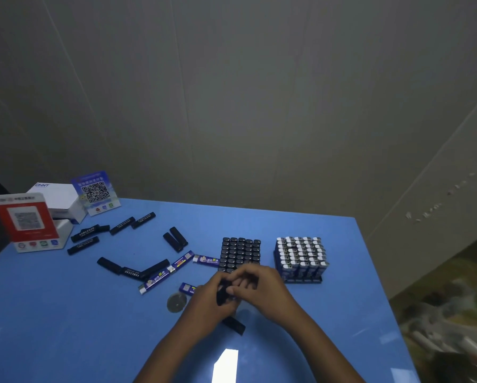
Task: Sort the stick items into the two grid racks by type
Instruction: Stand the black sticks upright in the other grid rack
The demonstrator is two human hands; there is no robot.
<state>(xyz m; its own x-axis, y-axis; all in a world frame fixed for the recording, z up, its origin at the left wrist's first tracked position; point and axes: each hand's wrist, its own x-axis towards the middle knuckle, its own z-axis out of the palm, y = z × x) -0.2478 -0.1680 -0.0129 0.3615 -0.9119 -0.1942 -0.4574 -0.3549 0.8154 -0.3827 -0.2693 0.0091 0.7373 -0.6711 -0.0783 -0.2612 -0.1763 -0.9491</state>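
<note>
Two grid racks stand on the blue table (66, 313). One rack (240, 253) is filled with black sticks, the other rack (300, 258) with blue-and-white sticks. My left hand (206, 302) grips black sticks (223, 293) just in front of the black rack. My right hand (262, 288) meets it there, fingers curled on the same black sticks. Another black stick (234, 326) pokes out under my left hand. Loose black sticks (132, 268) and blue-and-white sticks (155, 280) lie to the left.
At the back left stand a red QR sign (27, 222), a white box (57, 200) and a blue QR sign (96, 192). A round metal disc (177, 302) lies by my left hand. The table's right edge drops off past the blue-and-white rack.
</note>
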